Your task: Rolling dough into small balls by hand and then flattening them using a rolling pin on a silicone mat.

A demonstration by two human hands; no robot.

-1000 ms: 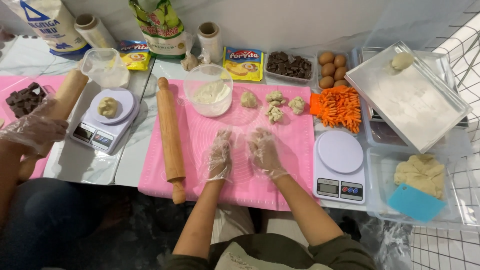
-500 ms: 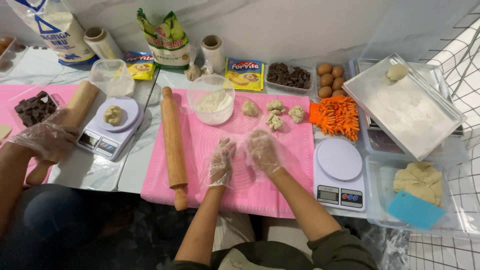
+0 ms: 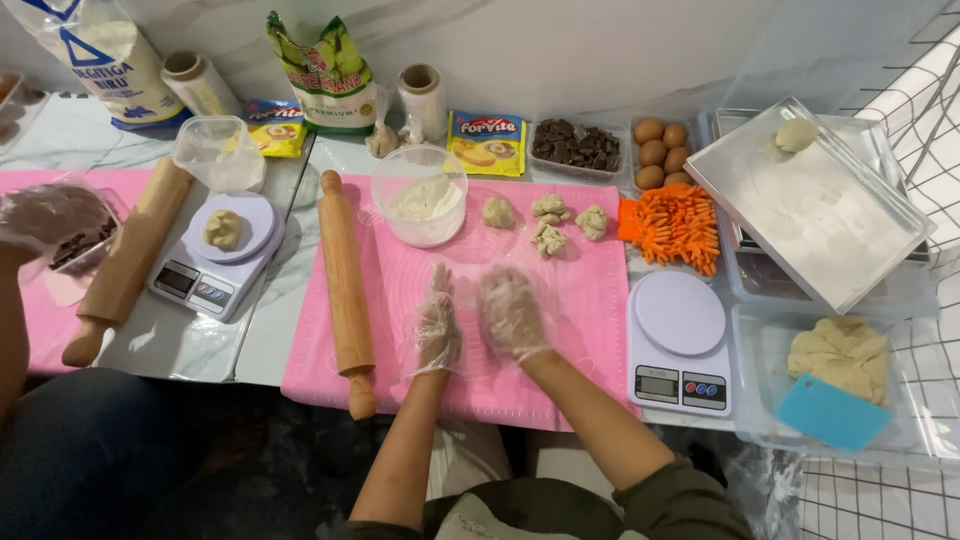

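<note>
A: Far left of the pink mat (image 3: pixel 580 330), whose is that gloved hand (image 3: pixel 45 215)?

B: It belongs to another person. It hangs over a tub of chocolate pieces (image 3: pixel 85 240). Closer to the mat lie a wooden roller (image 3: pixel 125 270) and a white scale (image 3: pixel 215 255) with one dough ball (image 3: pixel 224 229) on its plate.

A: And on the mat itself?

B: Along its left edge lies a second rolling pin (image 3: pixel 345 280), and at its far edge stands a bowl of flour (image 3: pixel 420 195). In the middle are the person's own hands, both in thin clear gloves. The left hand (image 3: pixel 438 325) stands on its edge with the fingers straight and close together. The right hand (image 3: pixel 512 312) is just beside it, palm turned toward the left one, fingers also stretched and only a little spread.

A: Do they hold something?

B: Nothing shows in the narrow gap between the palms. The dough pieces (image 3: pixel 548 225) lie apart from the hands, toward the far edge of the mat, right of the bowl.

A: Which step is this, do you think?

B: It looks like a pause between portions. Working another portion would call for a reach forward, over the mat, to those pieces.

A: And right of the mat?

B: An orange heap (image 3: pixel 680 225), another scale (image 3: pixel 680 340) with a bare plate, then a floured metal tray (image 3: pixel 810 210) and a tub with a large dough mass (image 3: pixel 840 355).
</note>
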